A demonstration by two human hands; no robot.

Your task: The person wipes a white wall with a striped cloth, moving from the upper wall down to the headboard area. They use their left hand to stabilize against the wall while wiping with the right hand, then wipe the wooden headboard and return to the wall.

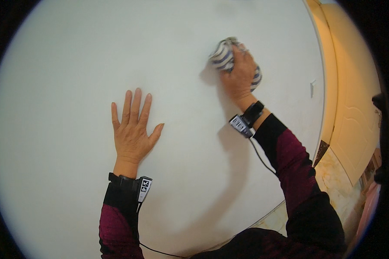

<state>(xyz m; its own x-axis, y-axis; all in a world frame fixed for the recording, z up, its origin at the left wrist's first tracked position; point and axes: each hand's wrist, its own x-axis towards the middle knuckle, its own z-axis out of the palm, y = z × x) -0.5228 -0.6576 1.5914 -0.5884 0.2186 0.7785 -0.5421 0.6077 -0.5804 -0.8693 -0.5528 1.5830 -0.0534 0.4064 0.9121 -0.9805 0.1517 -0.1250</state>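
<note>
A plain white wall (181, 155) fills most of the head view. My left hand (131, 132) lies flat against it, palm in and fingers spread, holding nothing. Higher up and to the right, my right hand (241, 73) grips a bunched cloth (223, 56) with blue and white stripes. The cloth is pressed on or very near the wall, and its edges show on both sides of the hand. Slight blur covers the right hand and the cloth. My right fingertips are partly hidden in the folds.
On the right stands a yellow door (350, 97) in a yellow frame (324, 61). A light switch plate (312, 89) sits on the wall near it. Marbled floor tiles (335, 171) show at lower right. Black wrist devices (253, 113) with thin cables are strapped to both wrists.
</note>
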